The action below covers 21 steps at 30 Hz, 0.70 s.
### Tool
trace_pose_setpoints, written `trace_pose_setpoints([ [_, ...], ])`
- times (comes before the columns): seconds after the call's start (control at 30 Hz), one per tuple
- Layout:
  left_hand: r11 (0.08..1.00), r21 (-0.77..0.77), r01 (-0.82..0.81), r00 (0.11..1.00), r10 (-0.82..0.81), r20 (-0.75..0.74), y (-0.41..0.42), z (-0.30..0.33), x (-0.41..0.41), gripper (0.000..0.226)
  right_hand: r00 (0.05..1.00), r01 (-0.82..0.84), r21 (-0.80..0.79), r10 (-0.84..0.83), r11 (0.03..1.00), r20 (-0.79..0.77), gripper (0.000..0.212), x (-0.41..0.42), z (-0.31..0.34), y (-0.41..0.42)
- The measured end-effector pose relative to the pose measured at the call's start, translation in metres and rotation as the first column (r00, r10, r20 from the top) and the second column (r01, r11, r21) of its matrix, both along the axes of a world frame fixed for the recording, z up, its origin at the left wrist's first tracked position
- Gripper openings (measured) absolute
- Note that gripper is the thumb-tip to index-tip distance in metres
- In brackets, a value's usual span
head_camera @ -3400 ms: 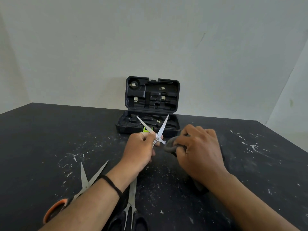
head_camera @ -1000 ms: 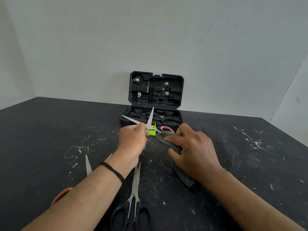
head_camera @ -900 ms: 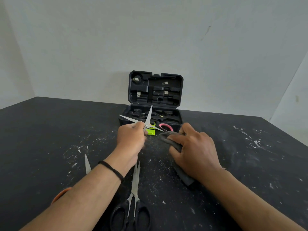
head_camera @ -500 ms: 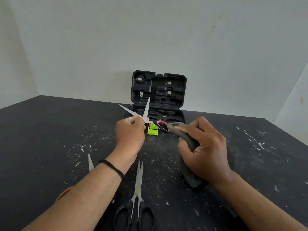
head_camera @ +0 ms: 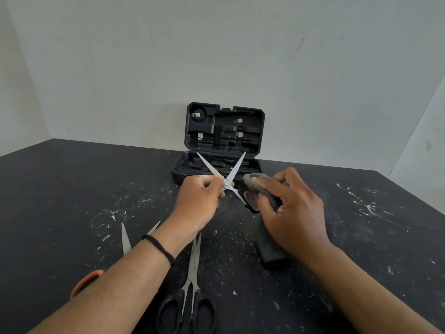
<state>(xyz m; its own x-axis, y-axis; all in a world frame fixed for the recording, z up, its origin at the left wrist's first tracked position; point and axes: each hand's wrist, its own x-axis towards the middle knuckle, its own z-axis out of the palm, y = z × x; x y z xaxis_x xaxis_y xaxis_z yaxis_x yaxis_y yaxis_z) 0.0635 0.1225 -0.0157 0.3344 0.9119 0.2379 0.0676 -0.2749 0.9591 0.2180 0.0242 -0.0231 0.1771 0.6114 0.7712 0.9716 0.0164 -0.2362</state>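
Observation:
My left hand (head_camera: 198, 201) grips a small pair of scissors (head_camera: 227, 175) near its pivot, above the black table (head_camera: 60, 189). The silver blades are spread wide and point up and away. One pink-lined handle loop (head_camera: 251, 201) sticks out to the right; the other handle is hidden in my fist. My right hand (head_camera: 292, 213) holds a dark grey cloth (head_camera: 261, 186) and presses it against that handle loop. The cloth's loose end (head_camera: 272, 251) trails down onto the table beneath my right wrist.
An open black tool case (head_camera: 224, 131) stands against the white wall behind my hands. Black-handled scissors (head_camera: 190, 292) lie shut on the table near me. Orange-handled scissors (head_camera: 125, 237) lie spread at the left, partly under my left forearm. White specks dot the tabletop.
My left hand turned the scissors, so the blades went from leaning left to a symmetric V. My right hand with the cloth moved onto the pink handle. The green block is hidden now.

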Motion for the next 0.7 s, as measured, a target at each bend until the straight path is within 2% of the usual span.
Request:
trace_pose_setpoints([
  [0.1, 1.000, -0.008, 0.003, 1.000, -0.003, 0.005, -0.002, -0.002, 0.001, 0.034, 0.985, -0.160, -0.067, 0.163, 0.985, 0.051, 0.036, -0.008, 0.001, 0.001],
  [0.17, 1.000, -0.031, 0.001, 1.000, -0.001, 0.020, 0.000, -0.004, 0.002, 0.035, 0.989, -0.136, -0.078, 0.140, 0.988, 0.052, 0.037, -0.012, 0.000, 0.003],
  [0.27, 0.998, -0.065, -0.024, 0.999, 0.026, 0.034, 0.001, -0.003, 0.002, 0.038, 1.000, 0.015, -0.003, -0.015, 1.000, 0.001, 0.033, -0.013, 0.000, 0.003],
  [0.33, 0.997, -0.070, -0.016, 0.999, 0.018, 0.027, -0.001, -0.002, 0.003, 0.035, 0.998, 0.059, 0.039, -0.058, 0.998, -0.033, 0.032, -0.011, 0.001, 0.000],
  [0.43, 0.998, -0.066, 0.010, 1.000, -0.009, 0.018, -0.005, -0.003, 0.004, 0.040, 1.000, 0.012, 0.057, -0.012, 0.998, 0.001, 0.037, -0.012, 0.004, -0.001],
  [0.57, 0.992, -0.103, 0.077, 0.995, -0.069, 0.075, -0.010, -0.002, 0.004, 0.038, 0.996, -0.038, -0.030, 0.041, 0.999, 0.083, 0.042, -0.019, -0.003, 0.004],
  [0.7, 0.996, -0.087, 0.014, 0.998, -0.009, 0.060, -0.006, -0.004, 0.002, 0.039, 0.989, -0.105, -0.093, 0.114, 0.990, 0.098, 0.036, -0.015, -0.003, 0.002],
])
